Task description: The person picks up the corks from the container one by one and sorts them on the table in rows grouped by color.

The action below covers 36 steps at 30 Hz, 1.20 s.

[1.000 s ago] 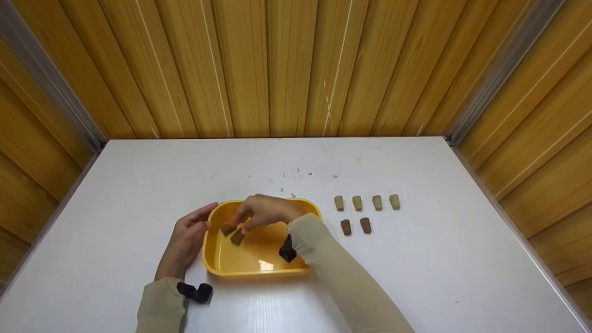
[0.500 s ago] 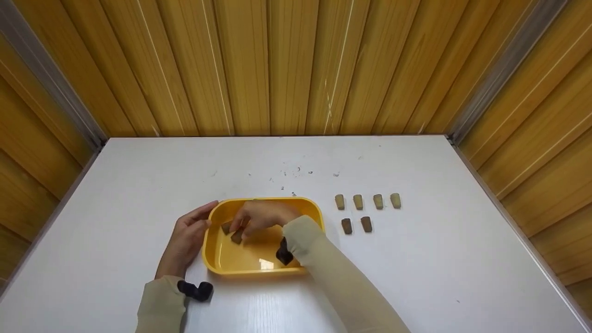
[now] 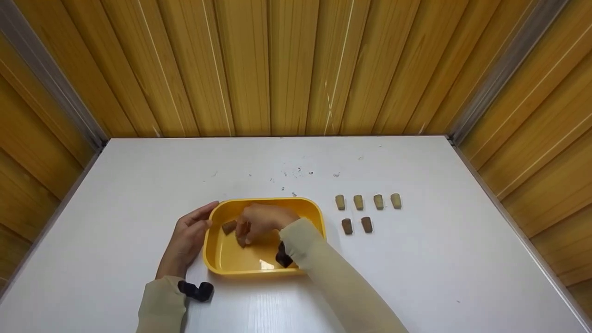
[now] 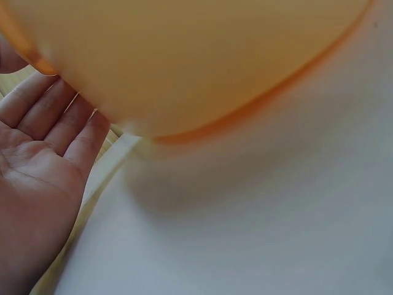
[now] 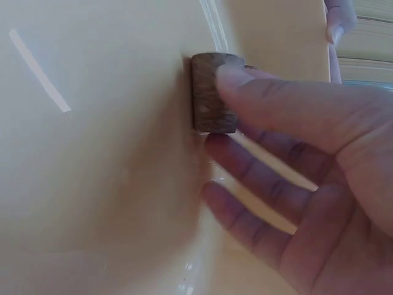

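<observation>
My left hand (image 3: 187,240) rests at the left back corner of a yellow plastic tray (image 3: 259,274). Its fingers (image 4: 67,117) lie fairly straight along the outer wall, with the thumb close to the rim. Inside the tray, my right hand (image 3: 264,219) pinches a brown, tapered, cork-like stopper (image 5: 212,92). The thumb presses on its near face; the index finger is mostly hidden behind it. The other fingers hang loosely below. A second brown stopper (image 3: 229,227) lies on the tray floor, left of the right hand.
To the tray's right, a row of several pale tapered stoppers (image 3: 359,202) lies on the white table (image 3: 416,273). Two brown stoppers (image 3: 347,226) lie in front of that row. Wood-look panels (image 3: 291,69) stand behind the table.
My right hand has lowered into the tray and taken hold of the nearer brown stopper. The other stopper has shifted slightly. My left hand has stayed in place.
</observation>
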Motion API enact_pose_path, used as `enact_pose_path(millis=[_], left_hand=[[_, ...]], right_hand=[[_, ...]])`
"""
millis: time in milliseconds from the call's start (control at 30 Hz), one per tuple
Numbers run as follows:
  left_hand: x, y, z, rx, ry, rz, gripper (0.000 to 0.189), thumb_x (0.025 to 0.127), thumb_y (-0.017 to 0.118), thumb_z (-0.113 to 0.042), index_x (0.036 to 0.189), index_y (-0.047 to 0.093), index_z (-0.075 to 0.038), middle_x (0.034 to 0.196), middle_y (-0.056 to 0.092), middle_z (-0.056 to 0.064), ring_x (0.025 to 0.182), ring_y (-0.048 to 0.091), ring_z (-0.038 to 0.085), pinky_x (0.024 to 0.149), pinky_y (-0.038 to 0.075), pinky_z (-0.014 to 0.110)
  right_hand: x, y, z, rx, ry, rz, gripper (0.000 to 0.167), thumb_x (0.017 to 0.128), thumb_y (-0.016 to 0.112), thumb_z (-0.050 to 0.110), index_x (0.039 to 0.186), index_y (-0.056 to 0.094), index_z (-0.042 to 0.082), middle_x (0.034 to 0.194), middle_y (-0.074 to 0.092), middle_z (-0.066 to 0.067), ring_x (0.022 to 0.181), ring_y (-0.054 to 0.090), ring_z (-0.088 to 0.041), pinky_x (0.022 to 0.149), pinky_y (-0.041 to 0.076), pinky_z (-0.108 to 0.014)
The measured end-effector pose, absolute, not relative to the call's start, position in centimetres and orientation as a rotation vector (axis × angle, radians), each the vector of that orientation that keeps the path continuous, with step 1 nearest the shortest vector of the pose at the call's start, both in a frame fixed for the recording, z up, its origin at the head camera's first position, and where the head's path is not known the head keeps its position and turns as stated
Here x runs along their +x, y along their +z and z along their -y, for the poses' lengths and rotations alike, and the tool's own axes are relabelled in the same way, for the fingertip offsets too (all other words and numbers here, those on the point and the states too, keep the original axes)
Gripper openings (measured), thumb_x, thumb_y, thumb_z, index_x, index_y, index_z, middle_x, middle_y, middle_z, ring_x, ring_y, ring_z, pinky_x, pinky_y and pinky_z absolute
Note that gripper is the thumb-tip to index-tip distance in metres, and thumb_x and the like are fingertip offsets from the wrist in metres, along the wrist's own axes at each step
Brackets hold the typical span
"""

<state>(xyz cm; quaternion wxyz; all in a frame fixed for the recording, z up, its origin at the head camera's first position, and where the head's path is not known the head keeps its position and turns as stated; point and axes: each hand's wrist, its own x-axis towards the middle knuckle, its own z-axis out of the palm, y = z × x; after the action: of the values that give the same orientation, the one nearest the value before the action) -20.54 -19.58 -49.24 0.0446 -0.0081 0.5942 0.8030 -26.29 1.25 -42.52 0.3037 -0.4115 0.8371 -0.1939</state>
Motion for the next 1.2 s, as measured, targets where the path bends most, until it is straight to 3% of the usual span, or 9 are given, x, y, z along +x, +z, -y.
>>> enact_pose_path(millis=[700, 1200], left_hand=[[-20.6, -49.4, 19.6, -0.007, 2.489, -1.797, 0.051, 0.086, 0.048, 0.009, 0.137, 0.046, 0.008, 0.123, 0.065, -0.001, 0.119, 0.057, 0.013, 0.102, 0.046, 0.022], [-20.5, -49.3, 19.5, 0.006, 2.487, -1.813, 0.051, 0.086, 0.046, 0.009, 0.136, 0.047, 0.007, 0.125, 0.064, 0.000, 0.119, 0.058, 0.012, 0.101, 0.047, 0.022]], right_hand=[[-26.2, -42.5, -2.5, -1.046, -0.496, -2.194, 0.014, 0.082, 0.072, 0.005, 0.094, 0.074, 0.012, 0.085, 0.069, 0.005, 0.072, 0.053, -0.005, 0.065, 0.047, -0.014], [-26.6, -41.1, -4.1, -1.045, -0.626, -2.181, 0.020, 0.084, 0.069, 0.004, 0.103, 0.070, 0.011, 0.098, 0.069, 0.002, 0.085, 0.059, -0.007, 0.080, 0.052, -0.017]])
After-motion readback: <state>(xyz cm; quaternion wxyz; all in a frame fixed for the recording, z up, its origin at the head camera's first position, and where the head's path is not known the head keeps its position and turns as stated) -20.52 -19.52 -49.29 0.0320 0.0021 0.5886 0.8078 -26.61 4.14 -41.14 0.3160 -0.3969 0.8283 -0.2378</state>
